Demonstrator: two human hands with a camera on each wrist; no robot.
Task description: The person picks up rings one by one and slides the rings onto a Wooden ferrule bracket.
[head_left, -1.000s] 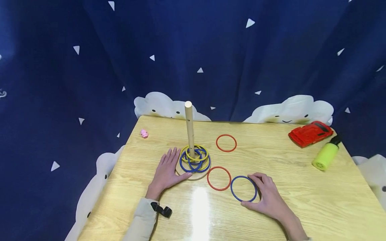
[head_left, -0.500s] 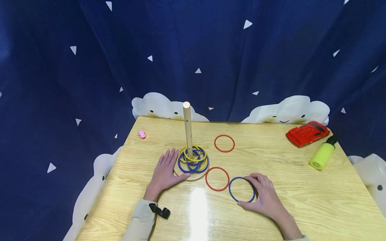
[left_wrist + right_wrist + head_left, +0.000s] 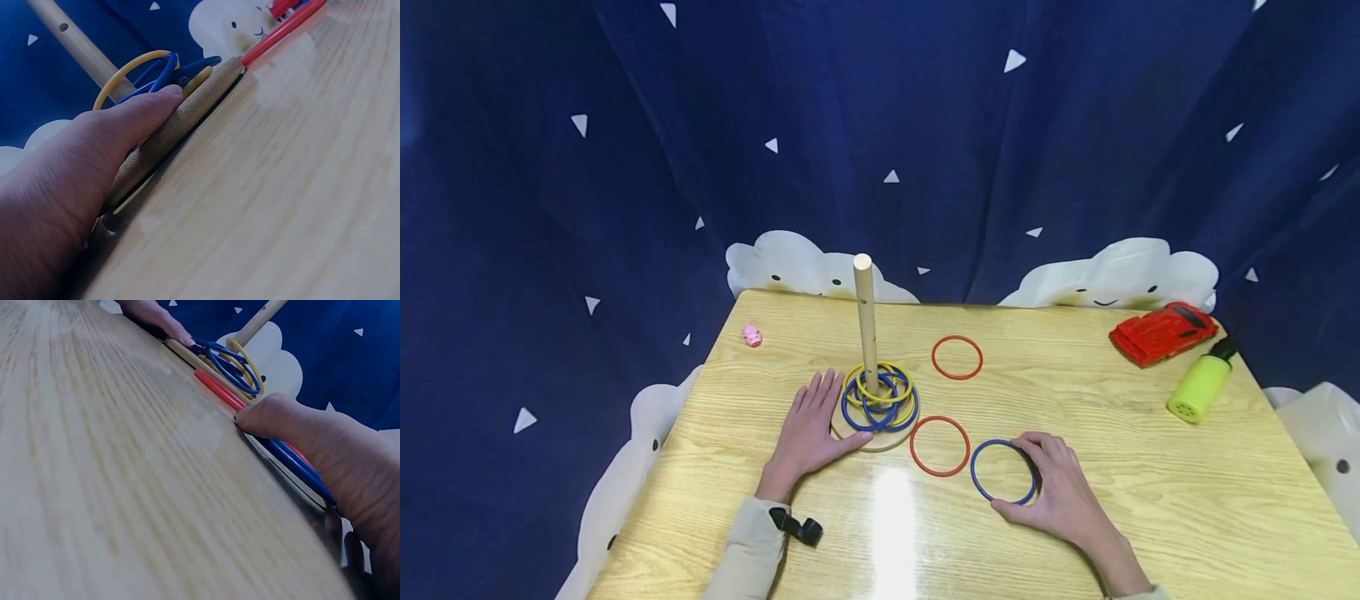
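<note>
In the head view, a wooden peg (image 3: 867, 333) stands upright on a round wooden base (image 3: 880, 443). Several blue and yellow rings (image 3: 887, 401) lie in a tangle around its foot. My left hand (image 3: 805, 435) lies at the left of the base, fingers straight, the thumb over its near edge. To the right, my right hand (image 3: 1060, 492) holds a blue ring (image 3: 976, 475) between thumb and fingers. That ring is flat on the table; the right wrist view shows the thumb (image 3: 275, 415) over its rim. The left wrist view shows my left thumb (image 3: 144, 112) on the base's edge.
One red ring (image 3: 940, 447) lies between the base and the blue ring; another red ring (image 3: 957, 357) lies farther back. A red toy car (image 3: 1163, 333) and a yellow-green bottle (image 3: 1201, 388) are at the far right. A small pink toy (image 3: 752, 335) sits at the far left.
The head view has shifted slightly, moving the whole scene a little to the left. Both hands and the rings keep nearly the same places on the table.
</note>
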